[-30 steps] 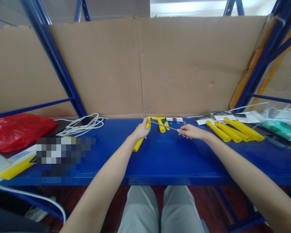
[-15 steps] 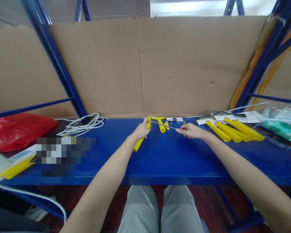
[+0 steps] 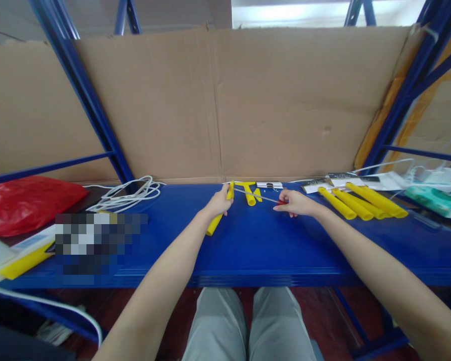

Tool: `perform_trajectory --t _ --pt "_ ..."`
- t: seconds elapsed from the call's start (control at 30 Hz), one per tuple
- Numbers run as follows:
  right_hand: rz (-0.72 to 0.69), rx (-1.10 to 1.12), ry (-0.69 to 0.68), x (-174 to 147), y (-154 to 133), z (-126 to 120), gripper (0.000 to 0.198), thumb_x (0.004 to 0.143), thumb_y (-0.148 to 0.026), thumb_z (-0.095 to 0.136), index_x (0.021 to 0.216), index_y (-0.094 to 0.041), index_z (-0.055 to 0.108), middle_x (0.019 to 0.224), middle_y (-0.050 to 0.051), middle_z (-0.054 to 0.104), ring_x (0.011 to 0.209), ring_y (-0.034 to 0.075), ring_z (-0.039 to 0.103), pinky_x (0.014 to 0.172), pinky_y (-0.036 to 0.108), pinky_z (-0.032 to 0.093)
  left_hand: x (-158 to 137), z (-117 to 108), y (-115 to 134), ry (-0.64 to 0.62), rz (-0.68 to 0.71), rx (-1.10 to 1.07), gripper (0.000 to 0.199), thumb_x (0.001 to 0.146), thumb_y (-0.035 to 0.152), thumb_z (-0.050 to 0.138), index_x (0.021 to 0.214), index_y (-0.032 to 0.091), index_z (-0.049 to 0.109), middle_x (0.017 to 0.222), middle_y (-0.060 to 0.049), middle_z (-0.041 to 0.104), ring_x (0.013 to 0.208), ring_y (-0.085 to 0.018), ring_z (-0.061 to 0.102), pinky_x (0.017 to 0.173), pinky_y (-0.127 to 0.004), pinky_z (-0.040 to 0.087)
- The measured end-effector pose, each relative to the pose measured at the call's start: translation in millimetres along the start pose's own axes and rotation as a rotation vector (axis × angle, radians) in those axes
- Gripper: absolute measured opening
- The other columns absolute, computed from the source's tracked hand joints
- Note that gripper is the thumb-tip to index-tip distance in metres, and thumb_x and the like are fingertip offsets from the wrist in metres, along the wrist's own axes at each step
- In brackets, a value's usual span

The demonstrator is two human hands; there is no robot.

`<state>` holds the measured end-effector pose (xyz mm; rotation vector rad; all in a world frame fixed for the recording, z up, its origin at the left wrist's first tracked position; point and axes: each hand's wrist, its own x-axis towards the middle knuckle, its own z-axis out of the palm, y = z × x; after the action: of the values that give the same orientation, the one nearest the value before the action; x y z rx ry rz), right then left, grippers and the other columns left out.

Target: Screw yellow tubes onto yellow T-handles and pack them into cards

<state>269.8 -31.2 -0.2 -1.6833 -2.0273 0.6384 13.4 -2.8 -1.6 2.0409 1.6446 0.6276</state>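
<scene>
My left hand (image 3: 219, 201) is closed around a yellow T-shaped plastic handle (image 3: 214, 225), its tube end pointing down toward me. In my right hand (image 3: 295, 203) is a screwdriver (image 3: 261, 195) with a long thin metal shaft; a bit of its red handle shows between the fingers. The shaft reaches left to the head of the yellow handle, and its tip seems to touch there. Behind, between my hands, lie another yellow T-shaped handle (image 3: 250, 195) and a small yellow flat piece (image 3: 257, 194).
Several yellow handles (image 3: 340, 204) lie on white packets at the right. A white card with a black clip (image 3: 269, 185) lies at the back. On the left are a coiled white cable (image 3: 135, 193) and a red bag (image 3: 33, 203). Cardboard (image 3: 285, 100) walls the blue table's (image 3: 248, 250) rear.
My right hand has shifted slightly right and turned, so the screwdriver's red handle now shows between its fingers. My left hand and the yellow handle have stayed in place.
</scene>
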Motion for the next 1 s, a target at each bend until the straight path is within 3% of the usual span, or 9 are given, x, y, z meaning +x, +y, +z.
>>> perform_trajectory --t 0.13,0.27,0.63,1.0 --pt "-0.085 -0.065 0.04 0.7 2.0 -1.8 0.037 0.066 -0.05 0.067 0.071 -0.019 0.047 0.056 -0.003 0.052 0.045 0.01 0.046 0.043 0.022 0.035 0.3 0.4 -0.3 0.0 0.003 -0.008 0.046 0.083 0.016 0.046 0.126 0.02 0.03 0.094 -0.01 0.065 0.04 -0.009 0.054 0.039 -0.018 0.042" --pt "-0.109 -0.08 -0.052 0.6 2.6 -4.3 0.042 0.077 -0.058 0.049 0.067 -0.018 0.052 0.057 0.001 0.054 0.05 0.012 0.048 0.048 0.024 0.036 1.3 0.7 -1.4 0.004 0.002 -0.01 0.047 0.083 0.017 0.047 0.127 0.019 0.03 0.096 -0.011 0.064 0.041 -0.009 0.054 0.039 -0.019 0.043" --pt "-0.144 -0.153 0.079 5.3 8.3 -4.8 0.03 0.077 -0.047 0.052 0.069 -0.018 0.057 0.058 0.002 0.06 0.052 0.015 0.054 0.054 0.026 0.04 1.1 1.8 -1.0 -0.002 0.003 0.01 0.048 0.084 0.019 0.047 0.129 0.019 0.029 0.086 -0.009 0.066 0.045 -0.013 0.058 0.043 -0.021 0.044" --pt "-0.148 -0.148 0.085 5.6 10.0 -5.9 0.027 0.078 -0.044 0.053 0.068 -0.018 0.057 0.058 0.003 0.062 0.052 0.015 0.056 0.054 0.026 0.041 1.0 1.4 -1.1 -0.004 0.008 -0.021 0.051 0.083 0.016 0.046 0.13 0.018 0.027 0.103 -0.014 0.064 0.04 -0.009 0.054 0.041 -0.02 0.043"
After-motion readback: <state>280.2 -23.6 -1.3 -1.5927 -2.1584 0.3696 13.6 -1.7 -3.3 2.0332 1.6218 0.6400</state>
